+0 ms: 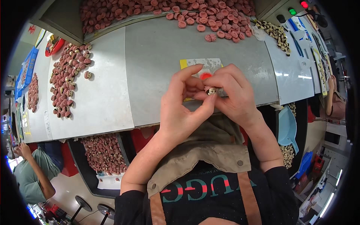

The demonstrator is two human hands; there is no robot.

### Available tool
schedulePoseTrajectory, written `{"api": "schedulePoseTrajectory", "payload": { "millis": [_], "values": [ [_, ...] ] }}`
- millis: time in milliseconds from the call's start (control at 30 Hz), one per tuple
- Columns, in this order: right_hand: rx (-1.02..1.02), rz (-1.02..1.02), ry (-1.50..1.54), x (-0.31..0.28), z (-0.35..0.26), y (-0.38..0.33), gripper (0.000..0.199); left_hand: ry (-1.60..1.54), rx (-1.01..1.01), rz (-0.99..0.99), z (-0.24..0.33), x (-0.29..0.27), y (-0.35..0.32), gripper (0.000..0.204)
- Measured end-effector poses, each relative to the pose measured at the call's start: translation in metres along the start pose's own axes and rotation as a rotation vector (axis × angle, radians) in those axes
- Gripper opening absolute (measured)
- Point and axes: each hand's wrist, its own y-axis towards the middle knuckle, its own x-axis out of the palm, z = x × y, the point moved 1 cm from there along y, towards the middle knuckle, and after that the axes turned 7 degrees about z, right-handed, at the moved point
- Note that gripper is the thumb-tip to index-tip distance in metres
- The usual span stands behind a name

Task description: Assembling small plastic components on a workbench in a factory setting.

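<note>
Between the left hand (180, 102) and right hand (234, 92), whose thumbs and fingertips pinch it, sits a small piece (211, 90), pink and ridged with a cream, dark-marked part. Just beyond lies a flat white card (206, 63) with yellow edging. Smooth grey tabletop (153, 63) gives open room leftward, toward a heap of knobbly pieces (64, 80); scalloped pink shells (221, 20) crowd the far side.

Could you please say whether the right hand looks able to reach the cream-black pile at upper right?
Probably yes: nothing seems to block the right hand from the cream-black pile, though its fingers are occupied with a small pink-cream piece.
</note>
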Motion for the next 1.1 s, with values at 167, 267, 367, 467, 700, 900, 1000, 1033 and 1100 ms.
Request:
{"api": "schedulePoseTrajectory", "payload": {
  "millis": [167, 267, 367, 467, 700, 900, 1000, 1033, 1100],
  "values": [
    [0.009, -0.023, 0.029, 0.002, 0.002, -0.003, 0.029, -0.036, -0.093, -0.039, 0.001, -0.002, -0.001, 0.046],
    [-0.006, -0.025, 0.030, 0.002, -0.001, -0.003, 0.029, -0.054, -0.104, -0.043, 0.002, -0.002, -0.002, 0.045],
    [-0.003, -0.027, 0.022, 0.001, -0.002, -0.004, 0.028, -0.033, -0.102, -0.047, 0.003, -0.003, -0.003, 0.045],
    [0.019, -0.027, -0.019, 0.001, -0.002, -0.006, 0.029, -0.051, -0.107, -0.041, 0.004, -0.001, -0.001, 0.045],
    [0.254, -0.128, -0.080, -0.019, -0.011, -0.008, 0.035, 0.116, -0.131, 0.017, 0.023, -0.038, 0.009, 0.030],
    [0.432, 0.036, -0.402, -0.120, 0.079, -0.032, 0.026, 1.329, 0.493, 0.174, 0.011, -0.145, 0.062, 0.020],
    [0.402, 0.036, -0.561, -0.150, 0.132, -0.035, 0.029, 1.484, 0.526, 0.307, 0.021, -0.181, 0.071, 0.020],
    [0.334, 0.040, -0.690, -0.160, 0.152, -0.033, 0.031, 1.507, 0.551, 0.381, 0.023, -0.185, 0.070, 0.020],
    [0.431, -0.021, -0.676, -0.171, 0.198, -0.046, 0.038, 1.286, 0.537, 0.327, 0.023, -0.167, 0.062, 0.017]
  ]
}}
